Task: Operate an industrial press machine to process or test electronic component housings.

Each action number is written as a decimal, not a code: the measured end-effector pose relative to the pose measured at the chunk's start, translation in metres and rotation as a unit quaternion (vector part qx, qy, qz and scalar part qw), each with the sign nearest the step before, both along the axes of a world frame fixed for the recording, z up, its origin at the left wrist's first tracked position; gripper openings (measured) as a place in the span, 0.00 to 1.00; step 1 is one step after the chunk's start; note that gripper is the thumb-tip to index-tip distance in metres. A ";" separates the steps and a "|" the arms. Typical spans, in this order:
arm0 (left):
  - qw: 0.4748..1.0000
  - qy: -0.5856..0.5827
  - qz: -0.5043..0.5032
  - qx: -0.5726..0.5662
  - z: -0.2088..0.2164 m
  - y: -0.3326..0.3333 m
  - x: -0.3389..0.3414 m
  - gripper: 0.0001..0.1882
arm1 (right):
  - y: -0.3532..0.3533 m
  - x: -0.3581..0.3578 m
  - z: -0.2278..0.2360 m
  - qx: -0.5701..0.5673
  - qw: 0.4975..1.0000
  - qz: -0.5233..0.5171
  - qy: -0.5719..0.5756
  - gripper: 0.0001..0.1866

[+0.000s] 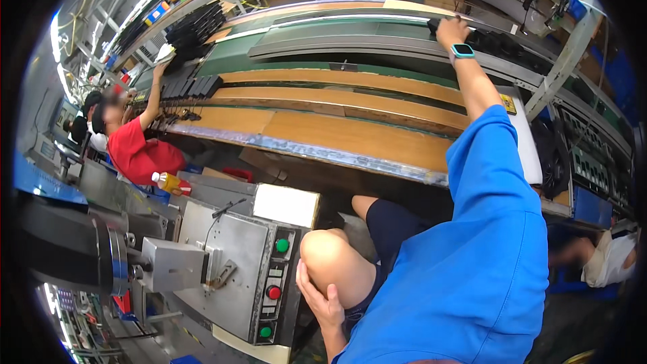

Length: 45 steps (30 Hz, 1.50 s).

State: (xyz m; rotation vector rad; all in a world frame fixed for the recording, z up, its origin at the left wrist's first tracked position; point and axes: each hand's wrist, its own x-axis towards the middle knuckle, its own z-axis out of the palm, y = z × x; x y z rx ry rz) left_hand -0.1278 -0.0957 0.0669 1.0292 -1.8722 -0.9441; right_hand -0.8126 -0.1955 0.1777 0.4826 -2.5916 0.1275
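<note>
My left hand [321,300] rests against my bare knee [330,256], fingers stretched out and thumb apart, holding nothing. My right arm reaches far across the bench, a watch with a light-blue case [463,50] on its wrist. At the far side of the green conveyor belt, my right hand [451,32] has its fingers curled down at a small black piece [433,25]. What lies inside those fingers is too small and partly hidden to name. Just right of it is a row of dark parts [505,47].
A machine with a grey metal bed [222,249] and green and red buttons [273,292] stands at my left. Wooden shelves [350,125] run along the belt. A person in red [145,152] reaches toward black stacked parts [192,30]. A metal post [563,64] rises at right.
</note>
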 end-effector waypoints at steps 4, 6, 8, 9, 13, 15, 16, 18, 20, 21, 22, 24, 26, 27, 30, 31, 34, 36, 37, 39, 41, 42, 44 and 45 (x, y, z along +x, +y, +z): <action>1.000 -0.022 0.010 0.002 -0.004 -0.009 -0.009 0.46 | 0.021 -0.027 -0.005 -0.070 0.989 0.001 -0.129 0.30; 0.998 -0.037 0.029 -0.034 0.001 -0.016 -0.017 0.45 | 0.023 -0.036 -0.006 -0.063 0.988 0.014 -0.142 0.32; 0.998 -0.040 0.024 -0.048 0.009 -0.024 -0.028 0.44 | 0.019 -0.050 -0.005 -0.044 0.984 0.048 -0.164 0.37; 0.997 -0.041 0.021 -0.061 0.014 -0.028 -0.034 0.43 | 0.016 -0.057 -0.007 -0.044 0.984 0.050 -0.165 0.37; 0.991 -0.078 0.011 -0.108 0.027 -0.033 -0.053 0.38 | 0.006 -0.083 -0.015 -0.020 0.926 0.356 -0.124 0.42; 0.988 -0.100 0.016 -0.120 0.033 -0.034 -0.057 0.37 | -0.018 -0.063 -0.014 -0.006 0.925 0.350 -0.148 0.46; 0.982 -0.132 0.012 -0.137 0.037 -0.034 -0.058 0.35 | -0.026 -0.048 -0.011 0.001 0.923 0.349 -0.161 0.48; 0.966 -0.193 -0.002 -0.174 0.044 -0.035 -0.063 0.32 | -0.028 -0.028 -0.003 0.009 0.924 0.347 -0.157 0.48; 0.963 -0.205 -0.003 -0.177 0.049 -0.035 -0.071 0.31 | -0.031 -0.016 0.003 0.017 0.931 0.333 -0.149 0.50; 0.959 -0.216 -0.011 -0.182 0.051 -0.035 -0.075 0.29 | -0.035 -0.019 0.004 0.019 0.929 0.338 -0.147 0.50; 0.956 -0.226 -0.019 -0.185 0.052 -0.035 -0.077 0.27 | -0.040 -0.026 0.003 0.027 0.936 0.316 -0.156 0.49; 0.959 -0.214 -0.018 -0.184 0.049 -0.037 -0.081 0.26 | -0.052 -0.036 0.000 0.046 0.946 0.271 -0.171 0.47; 0.962 -0.205 -0.005 -0.178 0.044 -0.036 -0.076 0.23 | -0.048 0.029 0.008 0.049 0.956 0.282 -0.060 0.43; 0.964 -0.204 0.015 -0.168 0.045 -0.034 -0.078 0.23 | -0.033 0.065 0.017 0.035 0.959 0.274 0.059 0.40; 0.966 -0.177 0.029 -0.187 0.046 -0.027 -0.078 0.20 | 0.016 0.145 0.020 -0.088 0.858 0.507 -0.007 0.32; 0.967 -0.183 0.057 -0.171 0.047 -0.023 -0.080 0.20 | 0.030 0.175 0.022 -0.083 0.795 0.597 -0.066 0.33; 0.965 -0.189 0.049 -0.175 0.048 -0.023 -0.082 0.19 | 0.065 0.248 0.015 -0.005 0.643 0.739 -0.200 0.32; 0.967 -0.191 0.051 -0.159 0.044 -0.029 -0.085 0.19 | 0.067 0.258 0.004 0.039 0.604 0.761 -0.232 0.31; 0.970 -0.181 0.044 -0.158 0.045 -0.028 -0.085 0.19 | 0.070 0.263 0.002 0.080 0.574 0.777 -0.246 0.31; 0.969 -0.181 0.042 -0.162 0.049 -0.022 -0.081 0.19 | 0.075 0.270 -0.004 0.111 0.537 0.795 -0.257 0.31; 0.973 -0.165 0.048 -0.155 0.047 -0.022 -0.082 0.18 | 0.065 0.266 -0.009 0.116 0.526 0.789 -0.295 0.29; 0.976 -0.151 0.051 -0.150 0.046 -0.021 -0.085 0.18 | 0.063 0.263 -0.010 0.124 0.523 0.784 -0.311 0.28; 0.974 -0.158 0.062 -0.150 0.048 -0.021 -0.088 0.18 | 0.060 0.262 -0.013 0.127 0.513 0.788 -0.317 0.27; 0.973 -0.166 0.064 -0.147 0.047 -0.020 -0.089 0.19 | 0.060 0.262 -0.018 0.129 0.508 0.786 -0.328 0.27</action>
